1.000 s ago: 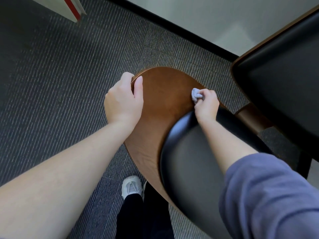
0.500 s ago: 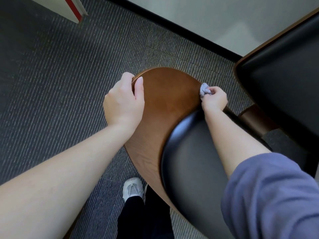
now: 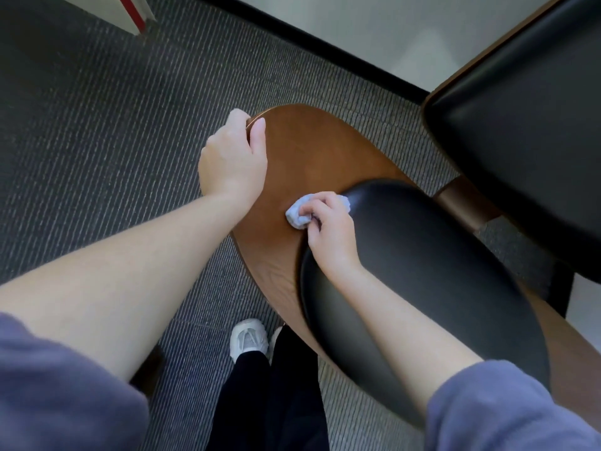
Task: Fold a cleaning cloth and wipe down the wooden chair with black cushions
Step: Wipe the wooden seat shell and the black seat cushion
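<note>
Grips the rim of the wooden chair back point(image 3: 302, 157) with the left hand point(image 3: 232, 161), fingers curled over it. Holds the bunched cleaning cloth point(image 3: 296, 215) in the right hand point(image 3: 328, 229), pressed onto the wood just beside the black cushion point(image 3: 422, 255).

Only one camera here, worn on the person's head, wide-angle, pointing forward and steeply down. It's super close to the action: the bare left forearm point(image 3: 146, 271) and bare right forearm point(image 3: 406, 327) come in from the bottom corners, the curved brown wooden chair panel point(image 3: 309, 157) sits dead centre, and the grey ribbed carpet point(image 3: 97, 125) and a white sneaker point(image 3: 248, 340) are straight below.
</note>
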`<state>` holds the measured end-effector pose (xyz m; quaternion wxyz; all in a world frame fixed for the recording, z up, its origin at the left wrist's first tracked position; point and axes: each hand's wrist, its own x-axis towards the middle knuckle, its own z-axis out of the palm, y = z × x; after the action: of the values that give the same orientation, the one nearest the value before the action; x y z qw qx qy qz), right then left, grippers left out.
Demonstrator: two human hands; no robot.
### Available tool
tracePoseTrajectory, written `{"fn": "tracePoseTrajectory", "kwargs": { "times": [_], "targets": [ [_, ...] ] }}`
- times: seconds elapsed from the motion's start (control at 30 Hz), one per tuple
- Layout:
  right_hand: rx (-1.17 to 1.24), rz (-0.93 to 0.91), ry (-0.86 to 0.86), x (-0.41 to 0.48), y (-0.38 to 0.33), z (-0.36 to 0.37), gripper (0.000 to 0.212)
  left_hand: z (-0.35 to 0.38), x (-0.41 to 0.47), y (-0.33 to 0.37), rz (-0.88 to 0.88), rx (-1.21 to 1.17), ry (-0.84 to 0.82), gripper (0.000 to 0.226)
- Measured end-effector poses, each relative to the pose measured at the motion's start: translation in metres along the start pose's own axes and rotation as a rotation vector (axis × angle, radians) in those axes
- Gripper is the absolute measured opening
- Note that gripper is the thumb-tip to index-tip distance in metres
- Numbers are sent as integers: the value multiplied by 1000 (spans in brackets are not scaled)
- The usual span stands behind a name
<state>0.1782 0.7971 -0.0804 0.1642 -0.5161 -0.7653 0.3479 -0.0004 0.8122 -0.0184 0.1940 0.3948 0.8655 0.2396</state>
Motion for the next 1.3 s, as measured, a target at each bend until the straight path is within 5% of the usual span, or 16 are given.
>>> {"fn": "tracePoseTrajectory", "kwargs": {
  "times": [0.3,0.5,0.67,0.77,0.87,1.17,1.3],
  "targets": [
    [-248,-552,-391,-66,8,0,16,-11,-19,-6,-75,-196,-108,34],
    [-376,-905,-591,-103,20,-10,15,-13,-77,-21,-94,-182,-143,76],
    [-238,-601,-347,-71,19,-31,18,-9,-100,-29,197,445,-37,100],
    [-302,-380,-216,-53,34,-39,25,-4,-111,-30,406,797,-213,102],
    [-275,-362,-182,-43,40,-36,23,8,-116,-30,479,1035,-341,111],
    [-335,-323,-91,-15,51,-33,17,59,-126,-16,481,1155,-552,138],
    [-329,17,5,25,73,-47,23,61,-122,-16,500,1153,-578,141]
  ]
}}
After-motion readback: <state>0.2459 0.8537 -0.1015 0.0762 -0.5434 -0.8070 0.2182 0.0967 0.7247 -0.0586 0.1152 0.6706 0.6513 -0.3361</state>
